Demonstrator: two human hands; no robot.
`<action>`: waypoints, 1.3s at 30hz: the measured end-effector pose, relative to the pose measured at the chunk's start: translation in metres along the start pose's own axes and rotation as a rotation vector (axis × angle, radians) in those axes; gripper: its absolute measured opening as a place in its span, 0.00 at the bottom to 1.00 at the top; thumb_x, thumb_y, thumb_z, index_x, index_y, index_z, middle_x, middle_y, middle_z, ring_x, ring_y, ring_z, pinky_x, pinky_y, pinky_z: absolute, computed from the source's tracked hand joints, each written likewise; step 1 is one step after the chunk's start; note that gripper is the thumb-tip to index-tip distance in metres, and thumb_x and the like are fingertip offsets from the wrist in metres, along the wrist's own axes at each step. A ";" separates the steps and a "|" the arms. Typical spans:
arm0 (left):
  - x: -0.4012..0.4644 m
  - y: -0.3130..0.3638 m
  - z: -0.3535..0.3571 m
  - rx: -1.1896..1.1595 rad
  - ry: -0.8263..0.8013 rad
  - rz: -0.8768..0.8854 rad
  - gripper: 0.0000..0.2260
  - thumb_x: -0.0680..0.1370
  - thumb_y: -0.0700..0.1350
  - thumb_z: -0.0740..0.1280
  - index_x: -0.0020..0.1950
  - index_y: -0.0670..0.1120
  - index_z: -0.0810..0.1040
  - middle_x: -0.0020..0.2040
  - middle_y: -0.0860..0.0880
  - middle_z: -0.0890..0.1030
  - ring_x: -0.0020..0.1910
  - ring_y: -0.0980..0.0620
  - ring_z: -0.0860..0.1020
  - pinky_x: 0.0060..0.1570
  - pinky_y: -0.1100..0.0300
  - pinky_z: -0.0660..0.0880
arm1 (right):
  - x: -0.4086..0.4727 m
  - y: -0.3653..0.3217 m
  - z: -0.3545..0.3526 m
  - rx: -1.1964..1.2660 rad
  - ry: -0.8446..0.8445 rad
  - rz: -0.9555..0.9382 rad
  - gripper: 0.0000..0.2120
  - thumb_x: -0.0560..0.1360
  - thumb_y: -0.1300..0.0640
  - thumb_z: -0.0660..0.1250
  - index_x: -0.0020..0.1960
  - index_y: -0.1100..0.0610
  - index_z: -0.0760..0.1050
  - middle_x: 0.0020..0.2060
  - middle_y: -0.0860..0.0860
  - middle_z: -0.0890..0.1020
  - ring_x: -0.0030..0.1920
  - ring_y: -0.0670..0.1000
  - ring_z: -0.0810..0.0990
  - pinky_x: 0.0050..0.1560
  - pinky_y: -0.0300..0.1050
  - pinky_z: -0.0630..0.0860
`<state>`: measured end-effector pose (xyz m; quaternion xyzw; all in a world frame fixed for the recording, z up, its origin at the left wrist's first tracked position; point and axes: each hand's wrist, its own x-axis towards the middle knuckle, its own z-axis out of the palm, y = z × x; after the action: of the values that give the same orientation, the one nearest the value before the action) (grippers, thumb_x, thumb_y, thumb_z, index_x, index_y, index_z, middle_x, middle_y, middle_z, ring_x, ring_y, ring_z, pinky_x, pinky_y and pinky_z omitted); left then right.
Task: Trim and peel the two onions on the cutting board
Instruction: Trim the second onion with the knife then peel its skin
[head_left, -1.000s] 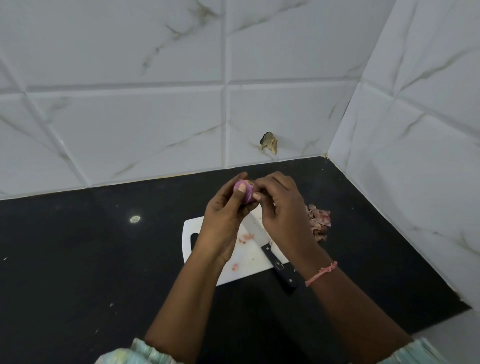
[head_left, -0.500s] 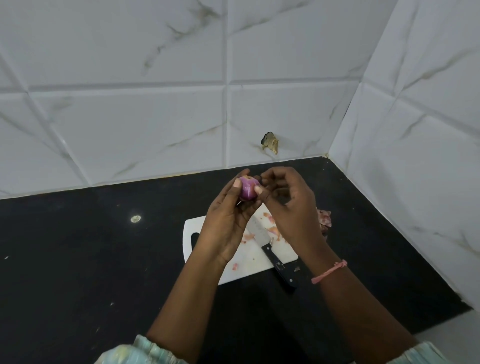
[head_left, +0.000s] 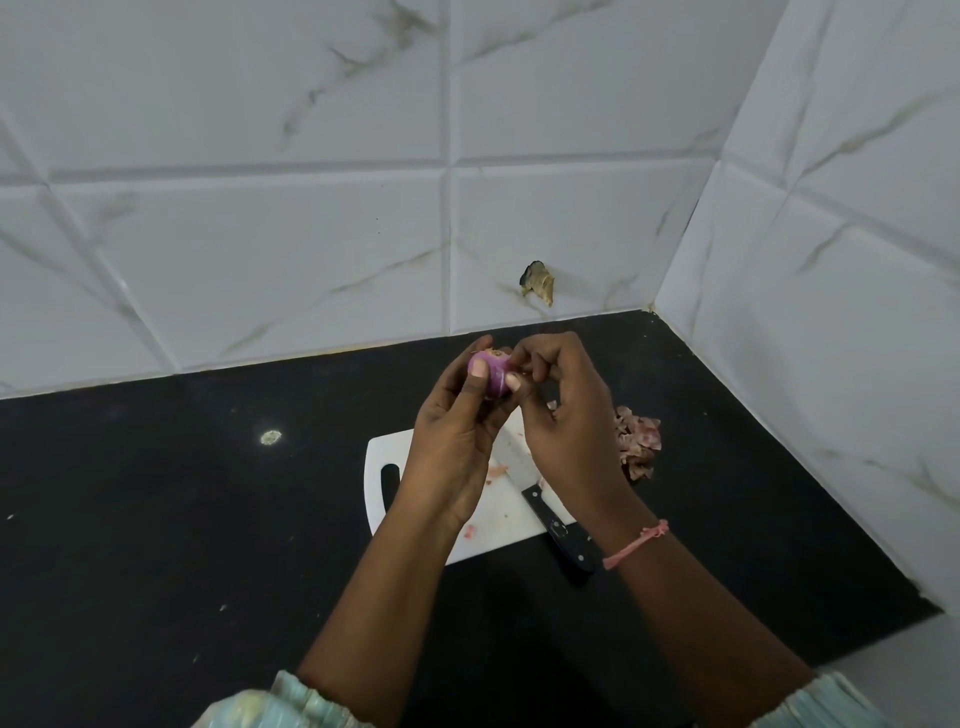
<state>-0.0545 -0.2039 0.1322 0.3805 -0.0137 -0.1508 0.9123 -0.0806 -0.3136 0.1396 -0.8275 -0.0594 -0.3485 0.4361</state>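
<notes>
A small purple onion (head_left: 492, 375) is held up in the air above the white cutting board (head_left: 382, 457). My left hand (head_left: 457, 436) grips it between thumb and fingers. My right hand (head_left: 563, 410) has its fingertips curled against the onion's right side, pinching at its skin. A knife (head_left: 550, 512) with a black handle lies on the board under my hands, blade pointing away. Small bits of peel lie on the board. I see only this one onion; my hands hide part of the board.
A heap of onion peels (head_left: 638, 441) lies on the black counter (head_left: 156, 519) just right of the board. White tiled walls close the counter at the back and on the right. A small pale speck (head_left: 270, 437) sits on the counter to the left.
My right hand has shifted slightly on the onion, its fingers working at the skin. The onion stays held by my left hand at about the same height.
</notes>
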 end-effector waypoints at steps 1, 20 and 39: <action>0.000 -0.001 0.000 -0.004 0.003 0.001 0.10 0.82 0.41 0.62 0.61 0.44 0.80 0.56 0.42 0.84 0.54 0.49 0.84 0.54 0.58 0.81 | -0.001 0.001 0.001 -0.014 0.020 -0.011 0.09 0.74 0.70 0.68 0.49 0.59 0.73 0.44 0.49 0.76 0.45 0.46 0.76 0.45 0.43 0.77; 0.003 0.001 -0.007 0.042 -0.009 0.029 0.13 0.83 0.41 0.62 0.66 0.41 0.77 0.61 0.40 0.82 0.59 0.46 0.83 0.55 0.57 0.81 | 0.003 0.000 -0.001 0.150 -0.018 0.118 0.12 0.74 0.70 0.68 0.47 0.57 0.69 0.45 0.52 0.79 0.48 0.51 0.80 0.50 0.47 0.80; 0.003 -0.014 -0.009 0.089 0.094 0.112 0.21 0.74 0.48 0.68 0.65 0.44 0.77 0.63 0.40 0.80 0.60 0.46 0.81 0.59 0.56 0.80 | 0.007 0.005 0.027 -0.148 -0.011 0.068 0.07 0.71 0.56 0.53 0.43 0.56 0.69 0.40 0.50 0.73 0.43 0.50 0.72 0.41 0.40 0.71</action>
<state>-0.0541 -0.2080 0.1155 0.4257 0.0012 -0.0805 0.9013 -0.0592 -0.2975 0.1306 -0.8611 -0.0079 -0.3324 0.3848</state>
